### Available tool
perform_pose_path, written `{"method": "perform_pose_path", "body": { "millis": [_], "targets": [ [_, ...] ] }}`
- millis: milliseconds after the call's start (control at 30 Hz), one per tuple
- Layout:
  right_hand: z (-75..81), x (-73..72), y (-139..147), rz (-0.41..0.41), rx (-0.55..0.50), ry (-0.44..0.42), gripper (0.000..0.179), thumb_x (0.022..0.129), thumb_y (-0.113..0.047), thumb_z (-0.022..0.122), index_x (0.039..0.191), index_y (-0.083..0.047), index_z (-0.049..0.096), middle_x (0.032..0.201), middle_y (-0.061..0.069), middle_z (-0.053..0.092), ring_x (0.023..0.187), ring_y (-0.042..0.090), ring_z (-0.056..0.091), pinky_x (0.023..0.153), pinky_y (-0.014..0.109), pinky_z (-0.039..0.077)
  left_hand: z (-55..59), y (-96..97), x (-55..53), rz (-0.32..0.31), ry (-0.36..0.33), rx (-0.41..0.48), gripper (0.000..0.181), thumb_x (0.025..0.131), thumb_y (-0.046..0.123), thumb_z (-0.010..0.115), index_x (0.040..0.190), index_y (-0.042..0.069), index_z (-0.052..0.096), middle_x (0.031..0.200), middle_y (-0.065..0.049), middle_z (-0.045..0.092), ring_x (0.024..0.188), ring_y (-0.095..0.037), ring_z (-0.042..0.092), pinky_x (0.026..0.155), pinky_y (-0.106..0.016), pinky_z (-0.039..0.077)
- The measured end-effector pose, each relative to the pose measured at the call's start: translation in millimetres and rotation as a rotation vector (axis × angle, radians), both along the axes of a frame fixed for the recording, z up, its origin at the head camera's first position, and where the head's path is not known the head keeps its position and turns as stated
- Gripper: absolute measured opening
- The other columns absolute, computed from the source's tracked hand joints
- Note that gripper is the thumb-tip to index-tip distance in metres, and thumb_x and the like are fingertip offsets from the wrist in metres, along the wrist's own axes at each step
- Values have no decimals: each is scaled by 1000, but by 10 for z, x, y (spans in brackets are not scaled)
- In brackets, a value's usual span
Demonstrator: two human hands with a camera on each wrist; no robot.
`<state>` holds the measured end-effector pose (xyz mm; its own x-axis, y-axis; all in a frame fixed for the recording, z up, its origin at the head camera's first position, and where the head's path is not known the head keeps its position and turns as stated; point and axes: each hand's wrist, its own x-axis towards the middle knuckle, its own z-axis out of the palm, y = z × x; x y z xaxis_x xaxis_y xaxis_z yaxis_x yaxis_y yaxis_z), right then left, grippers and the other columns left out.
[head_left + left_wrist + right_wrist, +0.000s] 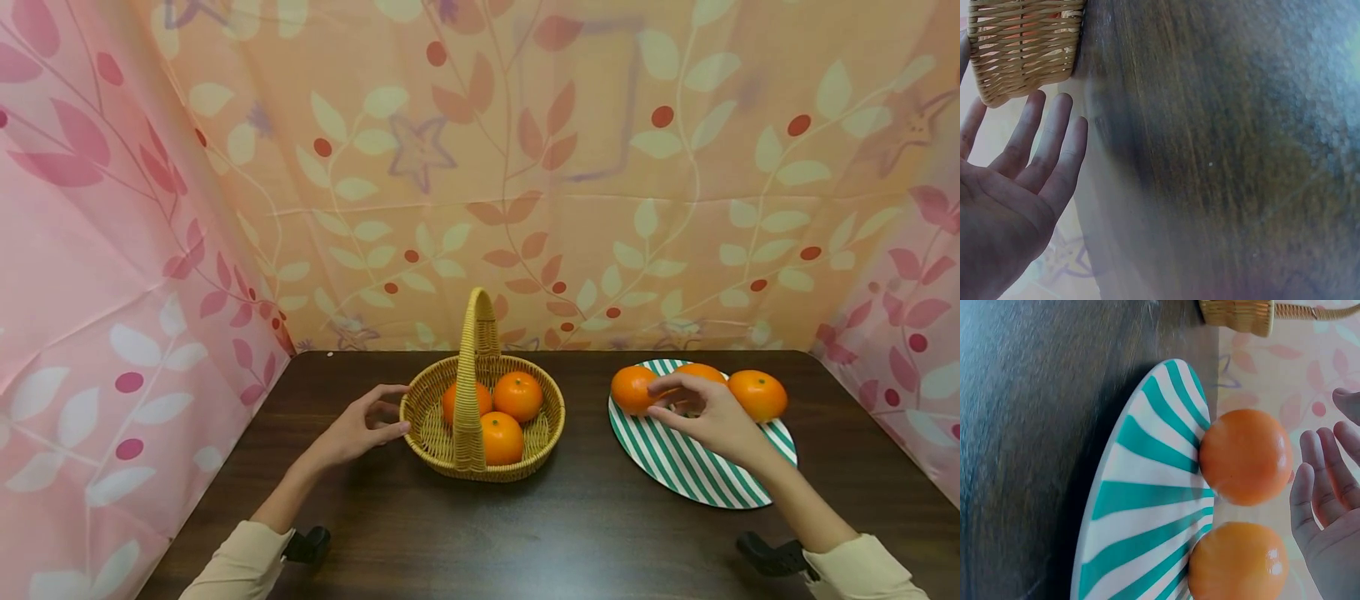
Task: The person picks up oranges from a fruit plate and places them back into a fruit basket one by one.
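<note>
A yellow wicker basket [495, 473] stands mid-table with three oranges [517, 396] inside, one partly behind its arched handle. My left hand [352, 429] is at the basket's left side, thumb and fingers spread at the rim, not curled round it. On the right, a green-and-white striped plate [731, 493] holds three oranges: a left orange [632, 390], a middle orange [703, 371] partly hidden by my hand, and a right orange [757, 396]. Above the plate, my right hand [716, 417] has loosely bent fingers beside the left orange. In the right wrist view that hand [1335, 512] holds nothing.
The dark wooden table [480, 542] carries the basket and plate. Floral cloth [510, 167] hangs behind it and along both sides. Each wrist wears a black camera mount; the left mount [307, 546] sits by the sleeve cuff.
</note>
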<state>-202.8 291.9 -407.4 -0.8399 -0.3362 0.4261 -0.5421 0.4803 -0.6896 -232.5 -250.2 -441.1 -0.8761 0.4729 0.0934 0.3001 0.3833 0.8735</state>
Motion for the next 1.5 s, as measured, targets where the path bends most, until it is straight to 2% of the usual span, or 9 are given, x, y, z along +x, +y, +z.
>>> {"method": "perform_pose_path", "body": {
  "millis": [167,367,533,600,733,800,900,1167,1500],
  "targets": [
    [-16,-7,25,-51,24,-2,32,88,-4,80,119,-4,68,111,9,68,92,18,67,78,22,53,-10,-5,4,0,-7,0,58,99,16,70,150,5,43,120,-26,62,99,-39,69,77,-53,55],
    [-39,0,10,-121,35,-35,42,90,-11,81,126,-1,63,121,15,63,99,34,66,78,25,55,-15,-9,-1,-4,0,0,58,99,16,70,149,5,43,121,-27,62,99,-36,70,78,-53,55],
    [-49,12,-36,-215,54,-87,54,91,-25,81,134,-2,58,130,18,57,107,41,63,75,26,55,-26,-17,-7,-8,17,2,58,99,14,70,149,3,43,120,-27,62,97,-35,70,76,-52,56],
    [-46,12,-57,-254,71,-97,57,91,-30,81,135,-3,57,131,17,57,108,42,63,75,30,56,-30,-20,-8,-11,17,5,58,99,14,70,149,3,43,120,-28,62,97,-37,70,75,-51,56],
    [-32,1,-98,-307,102,-92,62,90,-37,81,136,-3,57,130,18,59,109,40,63,80,48,56,-34,-23,-5,-10,5,10,58,99,14,70,149,4,43,120,-27,62,98,-42,69,74,-51,56],
    [-24,-6,-110,-317,100,-94,64,89,-38,81,137,-2,56,129,19,60,109,41,62,83,56,53,-35,-25,-3,-8,-1,10,58,99,15,70,149,5,43,120,-27,62,98,-43,69,73,-51,56],
    [-10,-16,-112,-318,92,-102,66,89,-38,81,138,-2,55,128,20,60,110,42,62,85,59,51,-36,-25,-3,-7,-6,8,58,99,15,70,150,6,43,120,-26,62,98,-43,69,73,-51,56],
    [3,-48,-107,-318,98,-119,68,89,-40,81,139,-1,54,130,23,58,111,44,60,86,60,50,-34,-17,-14,-16,-6,21,58,99,14,70,149,5,43,120,-28,61,98,-44,69,75,-52,56],
    [-10,-104,-180,-358,169,-79,77,86,-43,83,139,2,52,131,25,55,107,42,56,84,57,48,-26,-15,-24,5,-22,7,58,99,17,71,149,7,44,118,-24,63,96,-43,69,74,-48,55]
  ]
}}
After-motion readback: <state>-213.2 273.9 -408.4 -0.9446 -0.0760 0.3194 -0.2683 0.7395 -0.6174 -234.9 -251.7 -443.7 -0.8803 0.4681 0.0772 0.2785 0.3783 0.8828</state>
